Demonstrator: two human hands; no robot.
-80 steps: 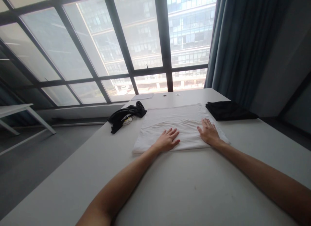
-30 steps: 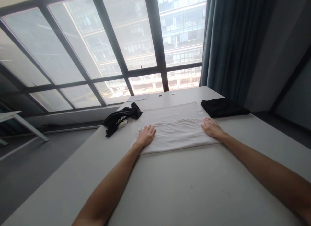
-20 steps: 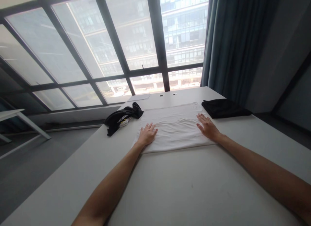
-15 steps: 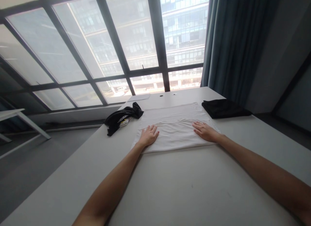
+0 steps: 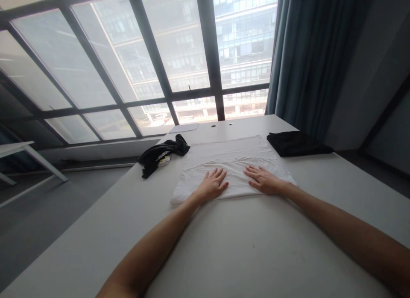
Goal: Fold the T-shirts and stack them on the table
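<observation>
A white cloth garment [image 5: 237,177] lies spread on the white table, its near part folded over the rest and lightly wrinkled. The kind of garment does not show clearly. On the left side of the folded part my left hand [image 5: 212,184] rests flat, fingers spread. My right hand [image 5: 263,179] lies flat on the right side of the same fold, its fingers stretched toward the middle. Neither hand grips the fabric.
Left of the white cloth is a crumpled black garment [image 5: 163,154] with pale lettering. A folded black cloth [image 5: 296,143] sits at the right. Paper [image 5: 184,128] lies near the table's [image 5: 224,255] far edge, by the window. A blue curtain [image 5: 301,54] hangs behind.
Both hands have slid inward over the white cloth, closer together and slightly toward me. The cloth's near left corner now shows uncovered. The black garments have stayed put.
</observation>
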